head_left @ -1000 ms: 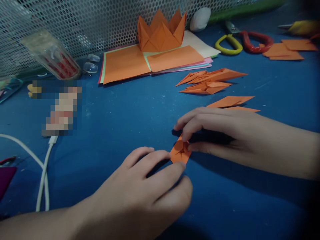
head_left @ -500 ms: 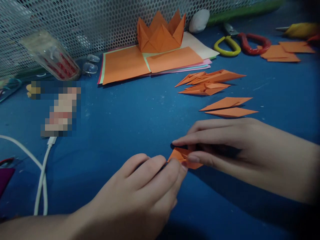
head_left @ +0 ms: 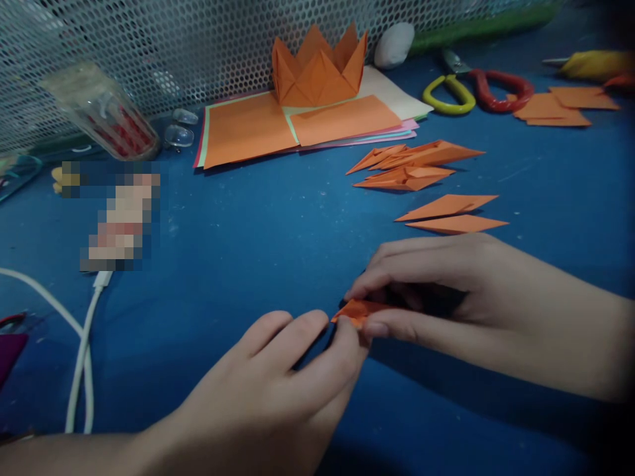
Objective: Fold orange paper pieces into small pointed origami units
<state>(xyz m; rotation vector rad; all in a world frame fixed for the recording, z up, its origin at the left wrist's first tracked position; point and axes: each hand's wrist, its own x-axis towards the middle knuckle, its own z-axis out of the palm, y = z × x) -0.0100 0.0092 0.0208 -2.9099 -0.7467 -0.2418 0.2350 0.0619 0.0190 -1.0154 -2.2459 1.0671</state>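
A small folded piece of orange paper is pinched between my two hands just above the blue table. My left hand grips its near left part with thumb and index finger. From the right, my right hand closes on it, thumb on the near side and fingers on the far side, hiding much of its right end. Beyond my right hand lie two pointed orange folded pieces, side by side. Farther back is a small group of similar folded orange pieces.
An orange paper crown stands on stacked coloured sheets by the perforated metal panel. Scissors and small orange paper pieces lie at back right. A jar and white cable are on the left.
My right thumb has shifted left along the folded paper, and its fingers have curled in closer. The paper now shows less of its right end. My left hand keeps its pinch.
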